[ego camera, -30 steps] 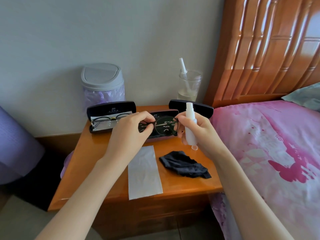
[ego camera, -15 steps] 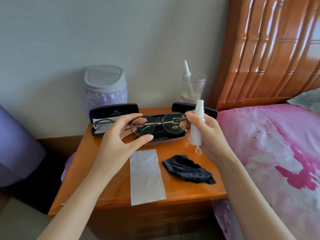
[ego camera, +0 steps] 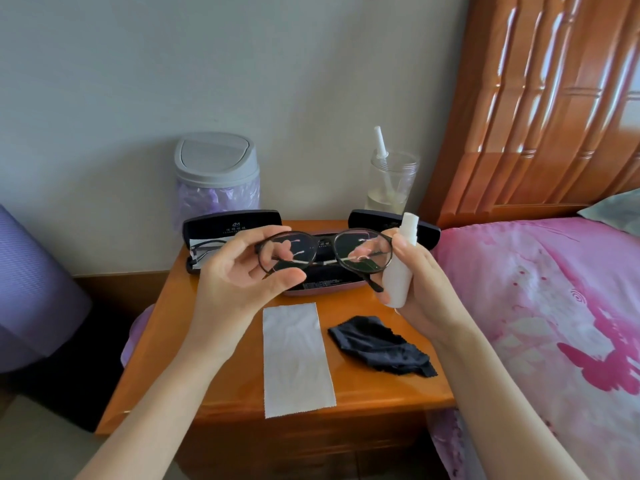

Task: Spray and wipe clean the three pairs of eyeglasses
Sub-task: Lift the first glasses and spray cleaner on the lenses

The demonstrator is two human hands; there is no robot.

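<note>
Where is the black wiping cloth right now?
In the head view, the black cloth lies crumpled on the nightstand, just right of the white cloth and below the right hand holding the spray bottle.

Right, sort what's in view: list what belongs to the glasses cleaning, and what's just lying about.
For the job:
round glasses, pinched in the left hand
spray bottle, held in the right hand
white cloth
black cloth
second glasses, in the open case

Lying about:
lidded bin
jar with some liquid
pink bed
</note>
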